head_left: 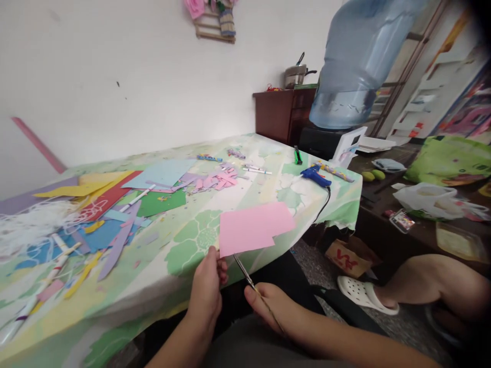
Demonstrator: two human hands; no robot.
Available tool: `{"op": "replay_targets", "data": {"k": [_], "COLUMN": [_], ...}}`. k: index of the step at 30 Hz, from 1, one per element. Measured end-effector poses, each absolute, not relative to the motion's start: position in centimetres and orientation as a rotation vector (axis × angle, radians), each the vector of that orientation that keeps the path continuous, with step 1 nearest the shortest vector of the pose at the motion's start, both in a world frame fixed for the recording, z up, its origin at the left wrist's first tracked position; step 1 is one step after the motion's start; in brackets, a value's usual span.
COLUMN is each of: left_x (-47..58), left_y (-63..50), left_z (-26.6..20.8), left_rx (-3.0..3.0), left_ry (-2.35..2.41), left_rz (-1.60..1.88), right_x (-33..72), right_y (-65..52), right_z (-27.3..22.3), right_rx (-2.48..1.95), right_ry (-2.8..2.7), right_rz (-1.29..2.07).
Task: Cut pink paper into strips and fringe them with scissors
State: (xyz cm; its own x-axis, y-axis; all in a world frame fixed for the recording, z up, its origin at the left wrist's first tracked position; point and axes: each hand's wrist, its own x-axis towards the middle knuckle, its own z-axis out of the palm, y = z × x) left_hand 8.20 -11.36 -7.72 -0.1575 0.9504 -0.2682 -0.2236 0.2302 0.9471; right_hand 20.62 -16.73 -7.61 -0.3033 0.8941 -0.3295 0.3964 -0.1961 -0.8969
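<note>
A sheet of pink paper with a notch cut in its right edge is pinched at its lower left corner by my left hand. It is held up at the table's front edge. My right hand is closed around a pair of scissors, whose tips meet the paper's lower edge close to my left fingers. The scissors' handles are mostly hidden in my palm. Pink paper scraps lie on the tablecloth beyond the sheet.
Coloured paper sheets, white string and markers cover the table's left side. A blue glue gun and a green cutter lie at the right. Behind stands a large water bottle. Another person's leg is at lower right.
</note>
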Motion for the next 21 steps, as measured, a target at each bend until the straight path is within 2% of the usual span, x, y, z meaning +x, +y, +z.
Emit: {"op": "replay_targets", "data": {"k": [10,21], "left_x": [9.3,8.8], "left_y": [-12.1,-12.3], "left_z": [-8.5,-8.8], "left_rx": [1.015,1.259], "left_ry": [1.303,1.424], "left_rz": [1.136,1.059], "right_x": [19.9,20.0], "right_y": [-16.5,-16.6], "right_z": [-9.5,-8.6], "right_rx": [-1.488,-1.56], "right_ry": [-1.529,-1.525], "right_rz": [1.52,1.531]}}
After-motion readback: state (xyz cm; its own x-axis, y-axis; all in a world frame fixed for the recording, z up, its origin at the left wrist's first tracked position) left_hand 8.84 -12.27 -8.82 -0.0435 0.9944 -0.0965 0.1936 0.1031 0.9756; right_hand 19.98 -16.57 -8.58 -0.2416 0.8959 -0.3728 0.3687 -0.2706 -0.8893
